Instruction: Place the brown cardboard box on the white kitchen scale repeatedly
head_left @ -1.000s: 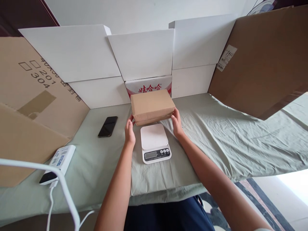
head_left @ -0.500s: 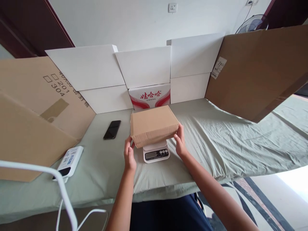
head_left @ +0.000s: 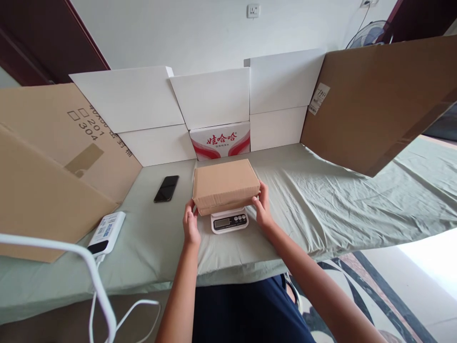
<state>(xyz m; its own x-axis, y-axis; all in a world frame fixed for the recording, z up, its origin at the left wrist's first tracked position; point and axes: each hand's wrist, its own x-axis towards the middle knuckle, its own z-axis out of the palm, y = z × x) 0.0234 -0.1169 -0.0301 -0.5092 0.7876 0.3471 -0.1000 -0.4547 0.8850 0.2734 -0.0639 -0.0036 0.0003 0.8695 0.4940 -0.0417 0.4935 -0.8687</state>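
A closed brown cardboard box (head_left: 224,185) rests on a small white digital scale (head_left: 229,221), whose display and buttons show under the box's front edge. My left hand (head_left: 190,226) grips the box's left front corner. My right hand (head_left: 263,207) holds its right front corner. Both stand on a table covered with a pale green cloth (head_left: 321,205).
A black phone (head_left: 166,188) lies left of the box. A white power bank (head_left: 106,232) with a white cable sits at the front left. White boxes (head_left: 210,97), one with a red print (head_left: 219,140), and brown cardboard sheets (head_left: 378,100) wall the table's back and sides.
The box came from the table behind the scale, toward me, and down onto the scale plate. Both hands kept hold of its corners. The camera tilted up.
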